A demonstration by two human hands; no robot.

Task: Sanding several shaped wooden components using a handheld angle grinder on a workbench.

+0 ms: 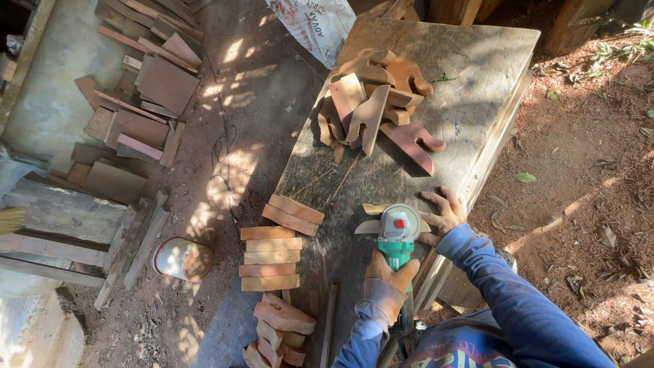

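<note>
The left hand [390, 272] grips the green grinder [397, 235], its long axis toward twelve o'clock, while the right hand [444, 215], at two o'clock, presses flat on the pale wood piece [371, 218].

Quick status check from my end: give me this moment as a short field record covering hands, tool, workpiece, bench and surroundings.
left hand: grips the green angle grinder by its body
right hand: flat on a pale wood piece under the grinder head
bench: worn wooden top, pile of cut shaped pieces at the far end
near edge: row of flat wood blocks
ground: offcut boards, dirt, dry leaves
</note>
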